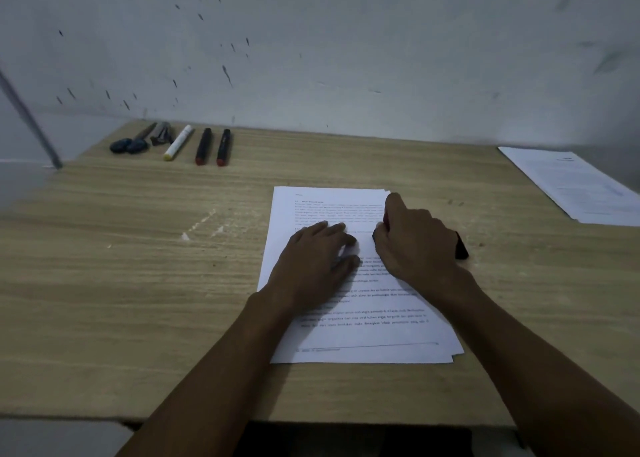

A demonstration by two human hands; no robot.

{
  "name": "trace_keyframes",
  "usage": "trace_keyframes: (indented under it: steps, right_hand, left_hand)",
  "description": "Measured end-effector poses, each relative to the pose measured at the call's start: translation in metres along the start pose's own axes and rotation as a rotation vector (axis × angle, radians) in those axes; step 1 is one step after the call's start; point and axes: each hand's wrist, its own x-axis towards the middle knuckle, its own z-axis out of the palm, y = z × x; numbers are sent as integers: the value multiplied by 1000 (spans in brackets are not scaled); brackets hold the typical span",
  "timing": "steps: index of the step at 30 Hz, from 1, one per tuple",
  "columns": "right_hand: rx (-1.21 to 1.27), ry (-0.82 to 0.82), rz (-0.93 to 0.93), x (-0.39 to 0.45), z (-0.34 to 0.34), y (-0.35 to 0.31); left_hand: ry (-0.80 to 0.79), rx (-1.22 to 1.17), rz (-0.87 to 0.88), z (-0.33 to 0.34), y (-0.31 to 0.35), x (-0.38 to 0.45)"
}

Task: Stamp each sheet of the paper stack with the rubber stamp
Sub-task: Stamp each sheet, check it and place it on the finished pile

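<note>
Pressing flat with straight fingers, the left hand [317,254] held the paper stack [360,332] at frame centre; the right hand [414,245] gripped the dark rubber stamp [461,247]. One sheet [571,186] lay upper right, so most seemed left.

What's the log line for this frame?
left hand: flat on paper stack | right hand: grips rubber stamp on top sheet

Right hand [415,245] mostly hides what may be the stamp [461,247].
</note>
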Motion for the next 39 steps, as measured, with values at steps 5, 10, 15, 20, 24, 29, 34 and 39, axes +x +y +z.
trace_keyframes:
  steps: [5, 10, 15, 20, 24, 29, 34, 39]
  right_hand:
    - [-18, -19, -9, 0, -2, 1]
    - [-27, -11, 2, 0, -1, 2]
    - [4, -45, 5, -1, -5, -1]
    - [19, -67, 18, -1, -9, -1]
    - [88, -89, 57, -3, -15, -1]
    - [280, -123, 121, -3, -24, 8]
    - [408, 0, 242, -5, -37, 39]
    - [387, 51, 342, -4, -47, 77]
  left_hand:
    - [-10, 15, -9, -2, 3, -1]
    - [-16, -4, -5, -1, 4, -1]
    - [-28, 1, -17, -5, 8, -4]
    - [-34, 2, -14, -9, 11, -4]
    - [-52, 19, -30, -11, 13, -5]
    - [-82, 35, -41, -20, 19, -2]
    - [-133, 70, -56, -24, 23, 7]
    - [-83, -21, -70, -23, 21, 11]
